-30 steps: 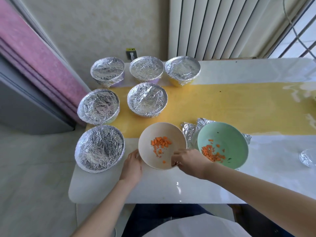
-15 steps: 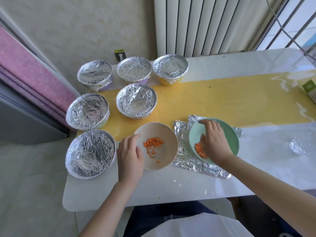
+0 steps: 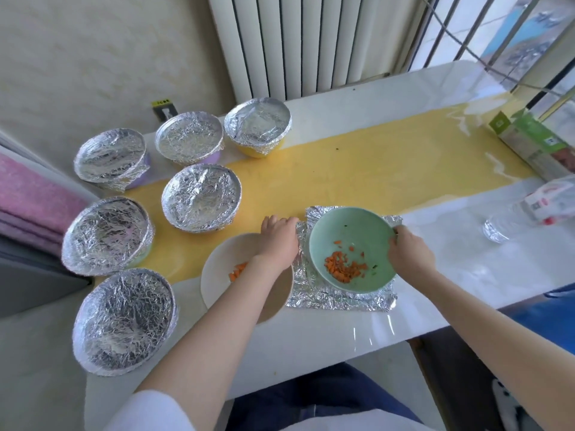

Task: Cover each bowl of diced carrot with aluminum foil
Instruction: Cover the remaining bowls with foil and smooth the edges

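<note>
Freeing the foil.
Your left hand has moved from beige bowl to foil edge, grip unclear; right hand grips green bowl.

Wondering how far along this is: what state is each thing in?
Six bowls on the left, foil-covered.
Green bowl, uncovered.
Beige bowl, uncovered.
Foil sheet, spread under green bowl.
Right hand, grips green bowl's rim.
Left hand, at foil sheet's edge, grip unclear.

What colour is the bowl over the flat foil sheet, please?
The round bowl is pale green; head view.
</note>
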A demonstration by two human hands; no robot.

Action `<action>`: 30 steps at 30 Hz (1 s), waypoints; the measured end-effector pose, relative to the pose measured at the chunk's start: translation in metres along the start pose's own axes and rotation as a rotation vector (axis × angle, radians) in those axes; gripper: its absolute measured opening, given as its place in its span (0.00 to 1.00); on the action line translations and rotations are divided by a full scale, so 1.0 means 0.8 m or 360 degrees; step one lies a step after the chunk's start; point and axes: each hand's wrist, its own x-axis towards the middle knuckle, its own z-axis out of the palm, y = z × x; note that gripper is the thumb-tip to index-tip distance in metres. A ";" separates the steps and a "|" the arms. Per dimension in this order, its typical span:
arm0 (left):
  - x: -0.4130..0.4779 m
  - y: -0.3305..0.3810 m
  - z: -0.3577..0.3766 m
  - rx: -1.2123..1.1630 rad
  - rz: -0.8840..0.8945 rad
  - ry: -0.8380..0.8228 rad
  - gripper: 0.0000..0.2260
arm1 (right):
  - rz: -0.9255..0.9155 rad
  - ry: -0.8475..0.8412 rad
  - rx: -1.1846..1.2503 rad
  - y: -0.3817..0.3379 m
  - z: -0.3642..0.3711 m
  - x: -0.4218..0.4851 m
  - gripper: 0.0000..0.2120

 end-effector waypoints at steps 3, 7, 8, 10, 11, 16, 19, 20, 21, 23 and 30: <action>0.020 -0.002 0.005 0.0131 -0.0100 -0.0217 0.16 | -0.0012 -0.0003 0.0062 0.006 0.003 0.002 0.12; 0.041 0.013 0.011 0.0189 -0.0159 -0.0293 0.15 | -0.0036 0.0014 0.0087 0.008 0.004 0.004 0.11; 0.047 0.016 0.014 0.0137 -0.0159 -0.0295 0.16 | -0.0036 0.0014 0.0099 0.009 0.004 0.004 0.11; 0.058 0.021 0.021 -0.0092 -0.0204 -0.0307 0.20 | -0.0035 0.0008 0.0136 0.011 0.002 0.004 0.11; 0.063 0.022 0.025 -0.0297 -0.0273 -0.0328 0.22 | -0.0030 0.0004 0.0158 0.012 0.002 0.004 0.10; 0.069 0.024 0.027 -0.1156 -0.0642 -0.0329 0.26 | -0.0011 -0.0004 0.0251 0.021 0.003 0.003 0.11; 0.067 0.026 0.025 -0.1191 -0.0495 -0.0296 0.11 | -0.0027 0.0019 0.0293 0.025 0.002 0.000 0.08; 0.067 0.028 0.022 -0.1195 -0.0432 -0.0244 0.09 | -0.0038 0.0038 0.0312 0.026 0.000 -0.001 0.08; 0.067 0.030 0.018 -0.1197 -0.0366 -0.0176 0.08 | -0.0049 0.0062 0.0338 0.027 0.000 -0.002 0.09; 0.064 0.037 0.004 -0.1180 -0.0235 -0.0002 0.06 | -0.0080 0.0109 0.0400 0.029 -0.002 -0.005 0.10; 0.045 0.043 -0.031 -0.1241 -0.0136 0.0579 0.04 | -0.0105 0.0264 0.0618 0.024 -0.015 -0.003 0.11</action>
